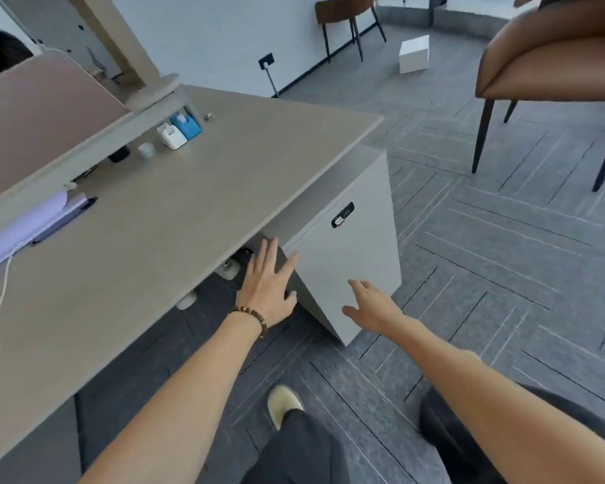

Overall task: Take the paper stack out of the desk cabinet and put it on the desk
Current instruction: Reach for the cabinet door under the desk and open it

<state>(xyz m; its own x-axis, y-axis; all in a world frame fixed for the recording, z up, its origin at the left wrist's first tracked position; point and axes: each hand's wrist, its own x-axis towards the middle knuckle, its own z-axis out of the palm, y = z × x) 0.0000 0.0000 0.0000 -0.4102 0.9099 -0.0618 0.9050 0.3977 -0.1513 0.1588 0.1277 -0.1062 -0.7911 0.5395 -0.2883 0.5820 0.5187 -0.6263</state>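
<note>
Nearest the camera, a dark trouser leg and a pale shoe [284,404] stood on the grey patterned carpet [486,260]. Both bare forearms reached forward to the desk cabinet [350,260] tucked under the right end of the tabletop [175,218]. The left hand [269,284], a beaded bracelet [250,317] at its wrist, lay flat with fingers spread at the cabinet's left front edge, gripping nothing. The right hand [371,309] was open too, fingers loosely extended against the lower part of the closed door, empty. Above it sat a small black lock [342,214]. The paper stack did not show; the cabinet's inside was hidden. Farther back on the tabletop lay a lilac folder [32,221], then a white and a blue box [179,131]. Brown chairs [552,61] stood beyond
</note>
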